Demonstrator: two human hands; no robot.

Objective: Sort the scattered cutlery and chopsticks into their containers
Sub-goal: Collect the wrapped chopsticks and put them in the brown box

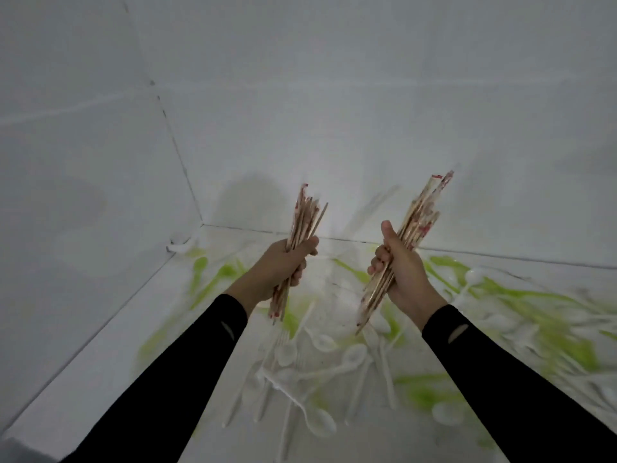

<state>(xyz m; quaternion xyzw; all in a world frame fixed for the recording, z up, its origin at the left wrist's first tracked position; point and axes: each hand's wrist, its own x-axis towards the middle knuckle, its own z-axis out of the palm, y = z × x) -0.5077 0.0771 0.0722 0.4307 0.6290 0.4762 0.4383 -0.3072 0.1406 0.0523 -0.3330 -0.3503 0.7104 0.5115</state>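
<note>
left hand (pixel 283 265): grip clamped round a bundle of chopsticks (pixel 307 215), fist at about the middle, ends sticking out above and below.

right hand (pixel 400 269): grip clamped on a second bundle (pixel 424 208), thumb laid up along the sticks.

both bundles are upright, leaning a little right, well apart from each other and raised clear of the table (pixel 110 349). some sticks carry red-printed paper wrappers, others look bare.

why held so, as a judgement: a fist round the middle keeps loose sticks from fanning out or slipping, and the upright hold suits dropping them end-first into a holder. splitting the load between two hands keeps each bundle small enough to close on.

no containers in view, so i cannot tell where the bundles are headed.

below the hands, white spoons (pixel 320 342) and long white handles lie crossed in a heap near the middle of the table. green cutlery (pixel 500 292), blurred, is strewn toward the right edge and the far left corner. white walls (pixel 300 95) close off the far and left edges.

progress, judged: chopsticks gathered, spoons and green pieces not yet sorted.
</note>
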